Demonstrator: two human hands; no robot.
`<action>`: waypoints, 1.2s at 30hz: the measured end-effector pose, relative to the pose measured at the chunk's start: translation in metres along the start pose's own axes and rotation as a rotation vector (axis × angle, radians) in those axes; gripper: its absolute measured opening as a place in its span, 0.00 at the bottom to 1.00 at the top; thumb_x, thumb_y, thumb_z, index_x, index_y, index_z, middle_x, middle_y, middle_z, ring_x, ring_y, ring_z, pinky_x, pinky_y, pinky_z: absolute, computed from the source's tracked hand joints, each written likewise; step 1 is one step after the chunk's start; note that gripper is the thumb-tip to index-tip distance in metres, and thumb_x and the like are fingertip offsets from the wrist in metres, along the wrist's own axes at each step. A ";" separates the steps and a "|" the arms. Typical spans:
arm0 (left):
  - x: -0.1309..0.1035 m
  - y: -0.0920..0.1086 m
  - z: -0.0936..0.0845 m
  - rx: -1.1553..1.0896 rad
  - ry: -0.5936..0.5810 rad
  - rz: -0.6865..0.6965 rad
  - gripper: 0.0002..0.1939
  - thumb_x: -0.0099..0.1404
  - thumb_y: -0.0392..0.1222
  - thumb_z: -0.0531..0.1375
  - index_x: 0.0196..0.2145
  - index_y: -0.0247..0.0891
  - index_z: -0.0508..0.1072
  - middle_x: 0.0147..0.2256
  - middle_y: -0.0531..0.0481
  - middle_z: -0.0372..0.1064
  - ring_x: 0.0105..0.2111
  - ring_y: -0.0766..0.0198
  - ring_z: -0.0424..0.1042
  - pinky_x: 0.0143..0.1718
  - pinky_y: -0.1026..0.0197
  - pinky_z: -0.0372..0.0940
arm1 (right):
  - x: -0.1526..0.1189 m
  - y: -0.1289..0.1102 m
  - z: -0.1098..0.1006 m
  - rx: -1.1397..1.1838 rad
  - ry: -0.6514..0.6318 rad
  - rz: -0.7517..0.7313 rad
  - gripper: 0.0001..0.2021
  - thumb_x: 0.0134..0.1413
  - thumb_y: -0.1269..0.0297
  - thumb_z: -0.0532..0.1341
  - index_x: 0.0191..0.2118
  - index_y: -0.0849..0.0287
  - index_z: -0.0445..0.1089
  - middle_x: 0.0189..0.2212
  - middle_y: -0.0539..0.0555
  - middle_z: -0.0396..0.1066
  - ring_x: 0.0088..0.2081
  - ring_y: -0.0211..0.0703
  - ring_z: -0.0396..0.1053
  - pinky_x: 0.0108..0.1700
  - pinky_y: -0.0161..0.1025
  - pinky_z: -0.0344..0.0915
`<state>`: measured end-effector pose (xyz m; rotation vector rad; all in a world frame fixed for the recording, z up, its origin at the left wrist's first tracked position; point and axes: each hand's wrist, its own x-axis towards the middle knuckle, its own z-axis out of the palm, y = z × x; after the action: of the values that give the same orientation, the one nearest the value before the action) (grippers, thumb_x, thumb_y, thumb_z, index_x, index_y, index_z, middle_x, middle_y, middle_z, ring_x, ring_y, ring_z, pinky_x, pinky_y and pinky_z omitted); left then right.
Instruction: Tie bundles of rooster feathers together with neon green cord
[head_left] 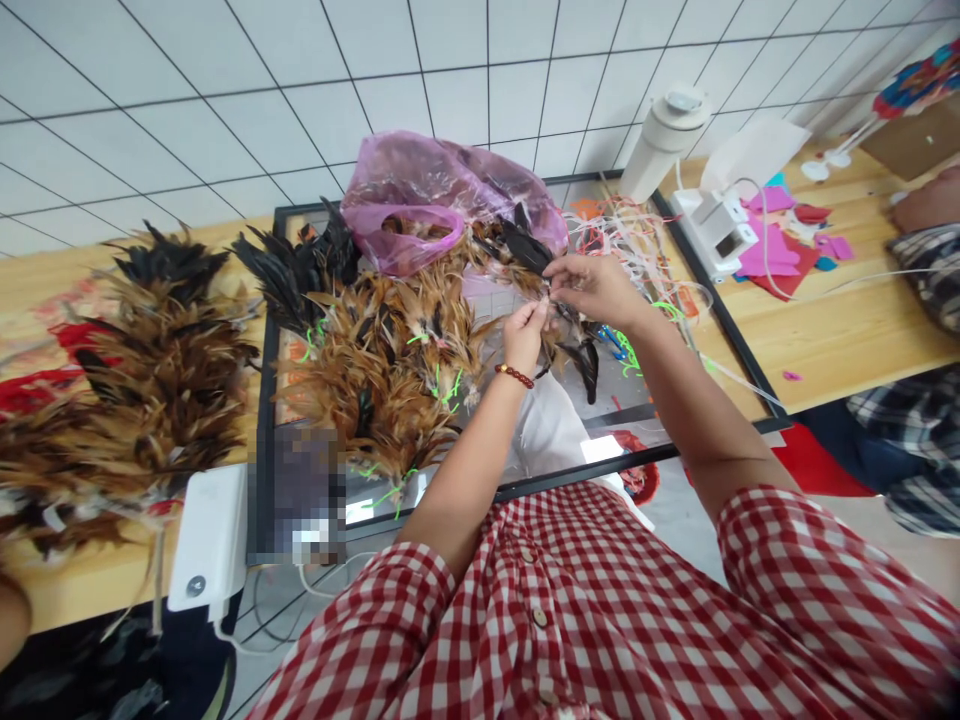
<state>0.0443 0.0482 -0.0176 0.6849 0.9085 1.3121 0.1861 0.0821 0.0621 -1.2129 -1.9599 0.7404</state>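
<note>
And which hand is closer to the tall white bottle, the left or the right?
The right hand. It's in front of the white bottle and a bit to its left. The left hand is farther left and closer to the person's body.

I see a thin, crinkled, glossy pink plastic bag (517,185), a pale smooth wooden tabletop (817,345) and glazed white wall tiles (521,95).

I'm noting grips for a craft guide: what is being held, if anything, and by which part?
The fingertips of the left hand and right hand nearly meet by dark feathers, but what they hold, if anything, and by which part, cannot be told.
</note>
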 end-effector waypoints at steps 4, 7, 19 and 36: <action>-0.001 0.005 0.000 -0.021 0.003 0.003 0.17 0.63 0.50 0.69 0.24 0.38 0.73 0.20 0.58 0.59 0.25 0.69 0.67 0.36 0.63 0.63 | -0.003 0.013 0.002 0.149 0.046 0.098 0.12 0.47 0.60 0.71 0.39 0.57 0.81 0.32 0.52 0.81 0.34 0.44 0.75 0.41 0.42 0.73; -0.001 0.004 0.000 -0.022 -0.011 0.006 0.18 0.62 0.50 0.70 0.23 0.39 0.73 0.20 0.57 0.60 0.25 0.69 0.67 0.36 0.63 0.64 | -0.007 0.019 0.012 0.300 -0.088 0.117 0.15 0.46 0.52 0.72 0.38 0.56 0.81 0.33 0.51 0.80 0.34 0.44 0.75 0.40 0.42 0.74; -0.001 0.003 -0.001 -0.057 -0.054 0.019 0.19 0.64 0.51 0.69 0.23 0.38 0.72 0.21 0.57 0.61 0.25 0.70 0.64 0.35 0.64 0.61 | -0.005 0.017 0.013 0.003 -0.055 -0.077 0.11 0.59 0.55 0.64 0.40 0.53 0.81 0.40 0.56 0.78 0.44 0.48 0.75 0.53 0.47 0.71; -0.002 0.005 -0.002 -0.121 -0.103 -0.023 0.17 0.63 0.48 0.71 0.25 0.36 0.72 0.22 0.56 0.65 0.26 0.70 0.67 0.36 0.65 0.63 | -0.001 0.028 0.029 0.148 -0.048 -0.099 0.17 0.58 0.45 0.66 0.33 0.56 0.79 0.41 0.59 0.77 0.42 0.50 0.75 0.51 0.51 0.73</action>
<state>0.0401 0.0466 -0.0135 0.6403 0.7459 1.2879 0.1776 0.0893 0.0238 -1.0118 -1.9515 0.8539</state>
